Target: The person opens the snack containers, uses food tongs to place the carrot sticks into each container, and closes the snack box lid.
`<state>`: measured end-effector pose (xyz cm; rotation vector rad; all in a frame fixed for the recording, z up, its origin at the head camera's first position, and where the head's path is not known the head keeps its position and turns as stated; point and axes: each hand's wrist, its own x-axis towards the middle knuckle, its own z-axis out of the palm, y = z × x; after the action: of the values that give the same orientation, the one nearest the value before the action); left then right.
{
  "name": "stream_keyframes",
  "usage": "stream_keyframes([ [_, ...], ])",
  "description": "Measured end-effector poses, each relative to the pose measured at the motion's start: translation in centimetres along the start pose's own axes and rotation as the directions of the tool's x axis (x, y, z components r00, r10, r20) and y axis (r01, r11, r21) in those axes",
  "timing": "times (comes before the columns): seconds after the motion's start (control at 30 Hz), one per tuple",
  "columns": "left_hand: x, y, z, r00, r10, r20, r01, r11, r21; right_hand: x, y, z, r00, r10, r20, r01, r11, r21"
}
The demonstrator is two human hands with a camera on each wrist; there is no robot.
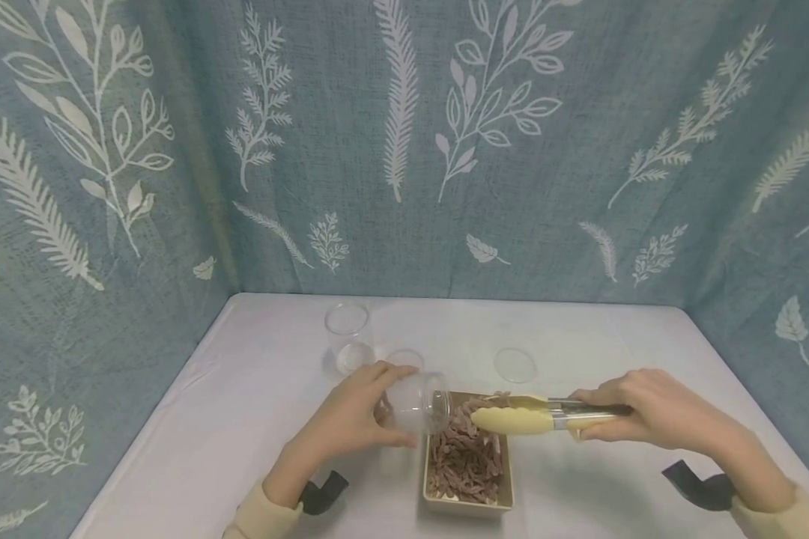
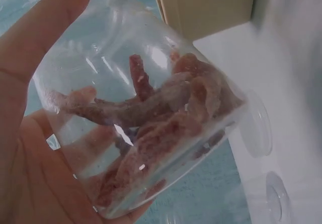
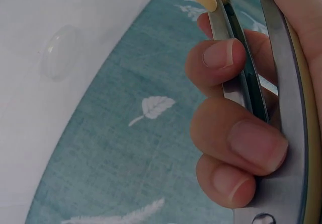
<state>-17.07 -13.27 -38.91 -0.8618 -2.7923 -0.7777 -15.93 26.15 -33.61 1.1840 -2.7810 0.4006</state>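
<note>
My left hand (image 1: 360,408) grips a clear jar (image 1: 407,404) tipped on its side, its mouth facing right by the rim of a tan box (image 1: 468,509). Several reddish-brown dried meat strips (image 2: 161,128) lie in the jar in the left wrist view. More brown strips (image 1: 468,460) fill the box. From the right, my right hand (image 1: 637,408) holds metal tongs (image 1: 558,416) with yellow scalloped tips, fingers curled round the handles. The tips reach over the box's far end, close to the jar's mouth, with strips beside them.
A second clear jar (image 1: 348,337) stands upright at the back left. One clear round lid (image 1: 515,364) lies behind the box on the white table (image 1: 580,337); another clear disc (image 1: 404,358) is partly behind the left hand. A blue leaf-patterned curtain (image 1: 350,150) encloses the table.
</note>
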Motion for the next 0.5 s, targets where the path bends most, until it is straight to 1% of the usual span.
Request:
stream_keyframes([
  [0.13, 0.0, 0.7, 0.2, 0.999, 0.048, 0.008, -0.048, 0.998, 0.046, 0.3, -0.2, -0.4, 1.000, -0.017, -0.012, 0.017, 1.000, 0.013],
  [0.33, -0.1, 1.4, 0.5, 0.998, 0.066, 0.021, -0.067, 0.997, 0.045, 1.2, -0.8, -0.6, 0.998, -0.059, -0.026, 0.058, 0.998, -0.014],
  [0.5, -0.2, 1.8, 0.6, 0.997, 0.078, 0.027, -0.080, 0.993, 0.085, 2.2, -1.4, -0.7, 0.998, -0.064, -0.013, 0.064, 0.997, -0.038],
])
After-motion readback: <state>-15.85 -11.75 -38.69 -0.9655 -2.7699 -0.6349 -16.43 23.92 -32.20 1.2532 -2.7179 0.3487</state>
